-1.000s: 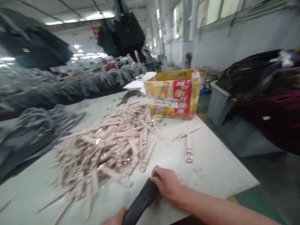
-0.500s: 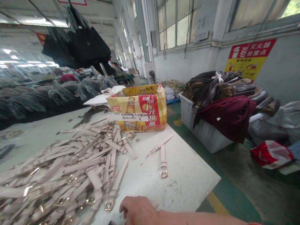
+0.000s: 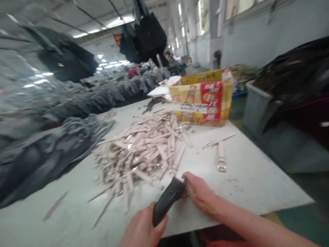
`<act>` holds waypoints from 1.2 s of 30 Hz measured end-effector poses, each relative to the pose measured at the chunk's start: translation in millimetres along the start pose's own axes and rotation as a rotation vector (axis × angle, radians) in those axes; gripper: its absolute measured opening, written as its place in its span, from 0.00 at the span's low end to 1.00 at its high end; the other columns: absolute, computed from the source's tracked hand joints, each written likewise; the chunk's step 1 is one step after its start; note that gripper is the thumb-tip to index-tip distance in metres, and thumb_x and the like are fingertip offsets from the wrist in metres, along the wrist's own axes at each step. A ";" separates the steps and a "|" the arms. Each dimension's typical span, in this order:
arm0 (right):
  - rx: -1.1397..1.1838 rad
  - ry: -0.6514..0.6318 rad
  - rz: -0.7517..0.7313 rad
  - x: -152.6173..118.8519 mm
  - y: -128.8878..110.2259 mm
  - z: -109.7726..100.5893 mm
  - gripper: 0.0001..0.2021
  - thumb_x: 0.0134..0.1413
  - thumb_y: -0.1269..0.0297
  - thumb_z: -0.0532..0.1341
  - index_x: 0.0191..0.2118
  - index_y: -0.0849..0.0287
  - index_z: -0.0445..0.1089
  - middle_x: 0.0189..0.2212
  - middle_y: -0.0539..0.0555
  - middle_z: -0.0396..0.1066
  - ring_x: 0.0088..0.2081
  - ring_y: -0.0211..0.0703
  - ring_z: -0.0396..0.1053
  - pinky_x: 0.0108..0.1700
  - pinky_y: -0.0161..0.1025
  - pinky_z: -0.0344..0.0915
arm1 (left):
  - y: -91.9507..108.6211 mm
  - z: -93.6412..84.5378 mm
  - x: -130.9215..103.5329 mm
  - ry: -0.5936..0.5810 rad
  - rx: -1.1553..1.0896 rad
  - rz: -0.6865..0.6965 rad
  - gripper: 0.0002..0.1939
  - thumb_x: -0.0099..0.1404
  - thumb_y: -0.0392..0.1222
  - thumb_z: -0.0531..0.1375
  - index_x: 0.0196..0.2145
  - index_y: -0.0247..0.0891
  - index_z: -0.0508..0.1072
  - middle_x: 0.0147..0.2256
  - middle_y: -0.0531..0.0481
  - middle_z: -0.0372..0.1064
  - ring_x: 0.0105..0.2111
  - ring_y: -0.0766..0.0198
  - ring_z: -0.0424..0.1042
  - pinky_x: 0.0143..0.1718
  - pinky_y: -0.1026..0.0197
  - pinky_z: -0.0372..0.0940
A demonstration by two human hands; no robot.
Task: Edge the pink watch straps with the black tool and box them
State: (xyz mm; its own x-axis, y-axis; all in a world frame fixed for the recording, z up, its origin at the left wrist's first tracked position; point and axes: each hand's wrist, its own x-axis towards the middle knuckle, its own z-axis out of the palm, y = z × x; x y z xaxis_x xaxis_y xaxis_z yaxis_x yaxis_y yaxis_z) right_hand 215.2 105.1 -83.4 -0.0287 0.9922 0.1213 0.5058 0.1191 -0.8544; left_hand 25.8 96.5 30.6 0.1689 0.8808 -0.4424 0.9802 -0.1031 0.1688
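Landmark: pile of pale buckled straps [image 3: 141, 147] on the white table [image 3: 257, 185]. Left hand [image 3: 145, 224], on the near side of the pile, has its fingers wrapped around the lower end of a dark, curved object [image 3: 167, 202]; this object lies tilted, its upper end just short of the pile's near right edge. Right hand [image 3: 199, 190], right of that upper end, fingers bent toward it; blur, cannot tell whether they grasp it or anything else. To the right of the pile: two loose straps [image 3: 221, 154], close together. Behind and right of the pile: yellow-and-red carton [image 3: 195, 106], upright. Left of the pile: dark grey heap [image 3: 51, 157], details blurred.
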 end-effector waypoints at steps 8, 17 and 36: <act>-0.027 -0.070 -0.193 1.0 17.9 1.2 0.08 0.47 0.74 0.54 0.33 0.59 0.67 0.41 0.57 0.64 0.39 0.44 0.66 0.44 0.41 0.63 | -37.9 5.7 -32.0 0.058 -0.045 -0.063 0.13 0.61 0.50 0.53 0.36 0.38 0.70 0.30 0.49 0.71 0.32 0.61 0.71 0.29 0.64 0.57; -0.191 -0.241 -0.176 5.8 7.4 -12.4 0.04 0.50 0.69 0.57 0.33 0.58 0.68 0.33 0.53 0.66 0.37 0.43 0.66 0.40 0.37 0.61 | -36.1 27.2 -9.2 0.064 -0.113 -0.008 0.13 0.60 0.49 0.54 0.34 0.37 0.71 0.30 0.48 0.71 0.31 0.61 0.70 0.28 0.64 0.57; -0.447 -0.403 -0.325 -9.4 -9.5 -12.3 0.11 0.58 0.63 0.57 0.44 0.53 0.73 0.33 0.56 0.64 0.38 0.46 0.61 0.38 0.40 0.54 | -51.1 20.0 -59.7 0.082 -0.099 -0.115 0.13 0.60 0.51 0.55 0.35 0.39 0.70 0.27 0.51 0.71 0.30 0.60 0.71 0.29 0.65 0.57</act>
State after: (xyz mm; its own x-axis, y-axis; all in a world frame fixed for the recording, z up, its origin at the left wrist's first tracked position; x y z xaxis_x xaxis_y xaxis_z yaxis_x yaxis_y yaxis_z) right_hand 221.3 94.2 -70.2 -0.5143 0.8551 0.0653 0.7223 0.4729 -0.5047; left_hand -32.3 39.9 30.7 0.0436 0.9194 -0.3908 0.9769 0.0427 0.2094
